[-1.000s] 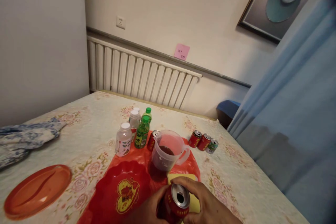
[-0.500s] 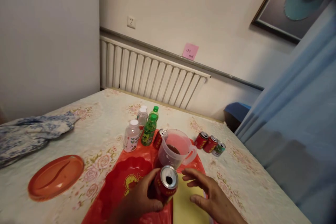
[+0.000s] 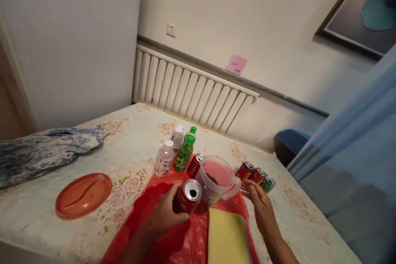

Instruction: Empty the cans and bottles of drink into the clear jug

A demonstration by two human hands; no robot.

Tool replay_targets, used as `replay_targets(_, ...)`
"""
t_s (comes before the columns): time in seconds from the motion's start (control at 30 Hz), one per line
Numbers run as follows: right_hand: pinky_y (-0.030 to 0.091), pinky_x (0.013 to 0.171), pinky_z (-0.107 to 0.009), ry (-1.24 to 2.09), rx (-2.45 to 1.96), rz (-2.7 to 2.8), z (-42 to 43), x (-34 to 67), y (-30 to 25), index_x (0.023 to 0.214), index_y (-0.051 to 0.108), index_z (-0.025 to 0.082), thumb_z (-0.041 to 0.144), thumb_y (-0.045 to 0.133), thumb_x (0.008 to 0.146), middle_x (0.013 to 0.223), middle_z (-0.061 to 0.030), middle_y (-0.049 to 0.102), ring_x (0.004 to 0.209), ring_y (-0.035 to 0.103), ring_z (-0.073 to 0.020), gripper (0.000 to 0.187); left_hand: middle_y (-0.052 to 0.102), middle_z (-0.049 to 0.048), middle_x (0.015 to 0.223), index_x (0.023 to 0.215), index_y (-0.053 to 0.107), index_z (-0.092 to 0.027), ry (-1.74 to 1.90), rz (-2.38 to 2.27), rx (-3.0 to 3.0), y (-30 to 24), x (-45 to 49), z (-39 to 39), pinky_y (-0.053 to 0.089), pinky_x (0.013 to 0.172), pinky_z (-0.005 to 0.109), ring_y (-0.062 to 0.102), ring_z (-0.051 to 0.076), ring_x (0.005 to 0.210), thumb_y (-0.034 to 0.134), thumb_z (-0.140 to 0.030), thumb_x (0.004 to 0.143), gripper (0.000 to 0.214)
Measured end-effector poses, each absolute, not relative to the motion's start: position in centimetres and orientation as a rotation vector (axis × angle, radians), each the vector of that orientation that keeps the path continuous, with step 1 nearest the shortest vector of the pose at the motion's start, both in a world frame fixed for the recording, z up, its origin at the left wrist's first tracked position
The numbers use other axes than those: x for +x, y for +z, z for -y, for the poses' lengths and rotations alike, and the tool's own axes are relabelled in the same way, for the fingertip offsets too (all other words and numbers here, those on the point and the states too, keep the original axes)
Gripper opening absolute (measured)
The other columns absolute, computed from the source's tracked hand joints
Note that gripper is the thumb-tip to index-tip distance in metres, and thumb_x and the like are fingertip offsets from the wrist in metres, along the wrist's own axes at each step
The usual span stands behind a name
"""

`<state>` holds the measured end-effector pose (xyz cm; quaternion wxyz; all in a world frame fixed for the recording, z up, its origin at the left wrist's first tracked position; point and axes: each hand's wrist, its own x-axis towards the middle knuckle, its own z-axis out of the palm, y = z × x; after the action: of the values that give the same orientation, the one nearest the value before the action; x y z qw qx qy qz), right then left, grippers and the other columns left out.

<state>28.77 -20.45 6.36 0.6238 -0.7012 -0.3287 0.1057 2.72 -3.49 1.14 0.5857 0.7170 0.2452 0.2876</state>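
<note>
My left hand [image 3: 168, 210] is wrapped round an opened red drink can [image 3: 187, 198], its silver top facing up. The can is just in front of a clear plastic measuring jug [image 3: 213, 177] that has dark liquid in it. My right hand [image 3: 258, 198] is at the jug's handle side, fingers stretched out and apart; whether they touch the handle I cannot tell. Below the right hand lies a yellow folded cloth or pad [image 3: 229, 237]. A red scalloped tray [image 3: 145, 202], partly hidden by my left arm, sits on red plastic sheeting [image 3: 198, 235].
Behind the jug stand another red can [image 3: 196, 166], green bottles [image 3: 183, 154] and white-capped clear bottles [image 3: 164, 159]. Several cans [image 3: 246, 170] stand to the right. An orange lid [image 3: 83, 196] and a blue-white cloth [image 3: 52, 152] lie left on the flowered tablecloth [image 3: 130, 222].
My right hand has moved forward and right, from above the yellow pad to beside the jug's handle. My left hand, still holding the can, has shifted slightly forward. The view has turned left.
</note>
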Motion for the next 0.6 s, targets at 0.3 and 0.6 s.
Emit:
replay_targets(0.3,0.052,0.073,-0.035,0.538,-1.460,0.807,16.7,29.4,3.5,0.069,0.064,0.020,0.073,0.046,0.085,0.069,-0.0046,0.069,0.067,0.063,-0.0207,0.058,0.065,0.0024,0.128,0.126,0.051,-0.028,0.702,-0.531,1.651,1.3,2.4,2.8,0.044,0.101,0.030,0.059,0.024,0.122,0.062,-0.013,0.062,0.067)
replay_targets(0.6,0.032,0.045,-0.025,0.626,-1.268,0.716,14.1,28.5,3.9,0.049,0.040,0.023,0.060,0.058,0.082,0.041,0.0078,0.032,0.039,0.028,-0.0088,0.053,0.065,0.0032,0.127,0.124,0.049,-0.026,0.726,-0.708,1.641,1.6,1.8,2.1,0.046,0.099,0.030,0.061,0.023,0.118,0.062,-0.013,0.064,0.063)
